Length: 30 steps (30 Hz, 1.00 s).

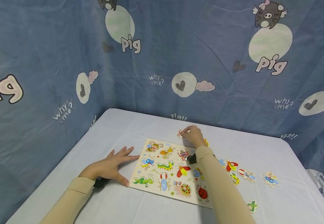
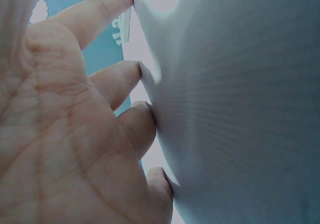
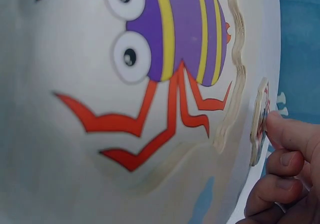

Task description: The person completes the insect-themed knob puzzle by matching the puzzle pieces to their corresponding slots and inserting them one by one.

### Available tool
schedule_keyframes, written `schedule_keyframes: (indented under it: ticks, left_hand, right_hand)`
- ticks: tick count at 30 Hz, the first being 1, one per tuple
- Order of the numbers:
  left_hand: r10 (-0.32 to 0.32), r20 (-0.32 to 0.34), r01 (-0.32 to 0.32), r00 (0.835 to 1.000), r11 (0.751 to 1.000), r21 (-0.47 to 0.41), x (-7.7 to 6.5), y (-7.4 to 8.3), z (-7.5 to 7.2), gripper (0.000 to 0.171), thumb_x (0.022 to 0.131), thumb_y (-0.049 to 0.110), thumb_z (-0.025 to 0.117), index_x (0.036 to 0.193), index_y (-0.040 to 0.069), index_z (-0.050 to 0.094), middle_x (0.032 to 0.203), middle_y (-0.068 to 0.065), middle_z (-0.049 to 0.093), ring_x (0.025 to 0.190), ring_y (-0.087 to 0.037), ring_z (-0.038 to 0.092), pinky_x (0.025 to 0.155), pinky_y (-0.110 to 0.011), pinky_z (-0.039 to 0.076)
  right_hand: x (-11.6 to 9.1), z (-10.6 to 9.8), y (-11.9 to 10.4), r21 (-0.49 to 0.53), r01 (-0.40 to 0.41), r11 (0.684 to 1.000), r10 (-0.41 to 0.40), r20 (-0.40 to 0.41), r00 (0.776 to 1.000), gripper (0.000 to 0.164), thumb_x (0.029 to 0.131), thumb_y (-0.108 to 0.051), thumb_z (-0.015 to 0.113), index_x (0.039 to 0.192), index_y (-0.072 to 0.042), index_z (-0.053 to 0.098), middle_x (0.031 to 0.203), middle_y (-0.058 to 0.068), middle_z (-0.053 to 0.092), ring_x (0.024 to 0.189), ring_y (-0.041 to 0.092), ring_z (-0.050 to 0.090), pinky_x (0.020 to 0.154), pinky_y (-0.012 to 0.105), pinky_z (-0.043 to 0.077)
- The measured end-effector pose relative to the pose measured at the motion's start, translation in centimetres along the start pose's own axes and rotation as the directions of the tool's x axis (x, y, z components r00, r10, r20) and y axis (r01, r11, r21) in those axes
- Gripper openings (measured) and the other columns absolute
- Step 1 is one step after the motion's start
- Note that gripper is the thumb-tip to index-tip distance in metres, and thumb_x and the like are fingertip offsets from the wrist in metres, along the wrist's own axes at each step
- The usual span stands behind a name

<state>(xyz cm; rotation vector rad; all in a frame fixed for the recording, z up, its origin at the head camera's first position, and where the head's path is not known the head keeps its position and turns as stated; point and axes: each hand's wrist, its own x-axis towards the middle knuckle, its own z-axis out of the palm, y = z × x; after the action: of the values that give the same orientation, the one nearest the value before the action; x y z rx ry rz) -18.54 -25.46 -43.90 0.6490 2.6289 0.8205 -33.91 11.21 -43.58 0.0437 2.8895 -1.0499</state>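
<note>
A wooden insect puzzle board lies on the white table. My left hand rests spread beside its left edge, thumb and index fingertip at the board; in the left wrist view the fingertips of the left hand press on the cloth. Beyond the board's far edge, my right hand pinches a spider puzzle piece. The right wrist view shows that piece edge-on, with fingers at its face. Nearer that camera is the board's spider slot, with a purple and yellow spider printed in it.
Loose pieces lie right of the board: a red-winged bug, a stag beetle, a caterpillar, a blue dragonfly and a green piece. A yellow piece shows behind the right wrist. The right forearm covers the board's right side.
</note>
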Motion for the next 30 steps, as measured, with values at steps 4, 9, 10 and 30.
schedule_keyframes:
  ticks: [4,9,10,30]
  left_hand:
    - [0.002,0.002,-0.002,1.000,1.000,0.002,0.1,-0.1,0.0,0.111,0.066,0.049,0.101,0.162,0.024,0.051,0.180,-0.019,0.018,0.166,-0.053,0.003,0.125,-0.082,-0.005]
    - [0.000,0.005,0.000,1.000,1.000,0.008,0.1,-0.1,0.0,0.111,0.066,0.050,0.100,0.162,0.025,0.050,0.180,-0.018,0.017,0.166,-0.052,0.002,0.125,-0.081,-0.005]
    - [-0.001,0.004,0.001,1.000,1.000,0.007,0.1,-0.1,0.0,0.111,0.066,0.050,0.100,0.162,0.026,0.050,0.181,-0.018,0.017,0.166,-0.052,0.002,0.126,-0.081,-0.005]
    - [-0.005,0.004,0.005,1.000,1.000,0.005,0.0,-0.1,0.0,0.111,0.066,0.049,0.101,0.162,0.024,0.050,0.180,-0.019,0.017,0.166,-0.052,0.003,0.126,-0.081,-0.005]
  right_hand:
    - [-0.1,-0.2,-0.2,-0.056,0.004,0.998,-0.003,0.016,1.000,0.015,0.102,-0.022,0.074,0.105,-0.008,0.079,0.104,0.010,0.075,0.085,0.021,0.060,0.078,0.035,0.048]
    - [-0.4,-0.5,-0.3,-0.142,0.053,0.988,-0.048,0.036,0.998,0.016,0.104,-0.020,0.070,0.106,-0.006,0.078,0.109,0.012,0.079,0.087,0.023,0.064,0.081,0.039,0.053]
    - [-0.5,-0.6,-0.3,-0.147,0.064,0.987,-0.059,0.039,0.997,0.017,0.104,-0.020,0.069,0.107,-0.005,0.077,0.111,0.012,0.079,0.087,0.023,0.065,0.081,0.039,0.054]
    - [-0.2,-1.0,1.1,-0.090,0.080,0.993,-0.072,0.095,0.993,0.019,0.105,-0.019,0.069,0.111,-0.003,0.078,0.101,0.011,0.077,0.089,0.022,0.065,0.084,0.038,0.052]
